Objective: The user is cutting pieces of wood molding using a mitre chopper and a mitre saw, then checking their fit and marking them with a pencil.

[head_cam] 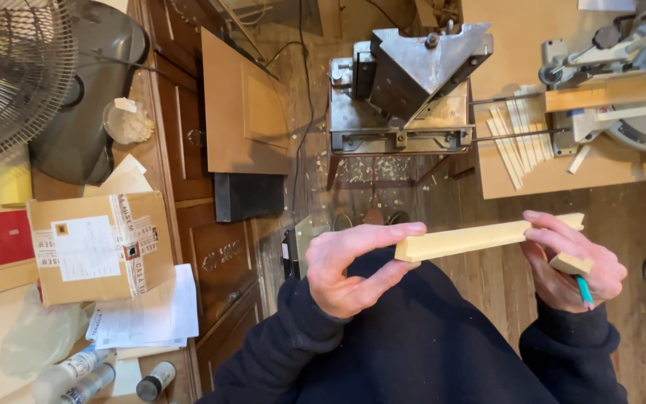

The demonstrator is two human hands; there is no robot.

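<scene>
Wood strip (480, 238) held level at frame centre, ends at 9 and 3 o'clock. Left hand (345, 271) fingers pinch the 9 o'clock end. Right hand (573, 265) fingers curl around the 3 o'clock end, also gripping a small wood block (571, 263) and teal pencil (585, 290). Metal machine (405, 82) at 12 o'clock, cardboard box (99, 247) at 9 o'clock.

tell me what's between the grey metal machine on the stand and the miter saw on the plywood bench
In the head view, pale thin wood strips lie between the grey metal machine and the miter saw.
</scene>
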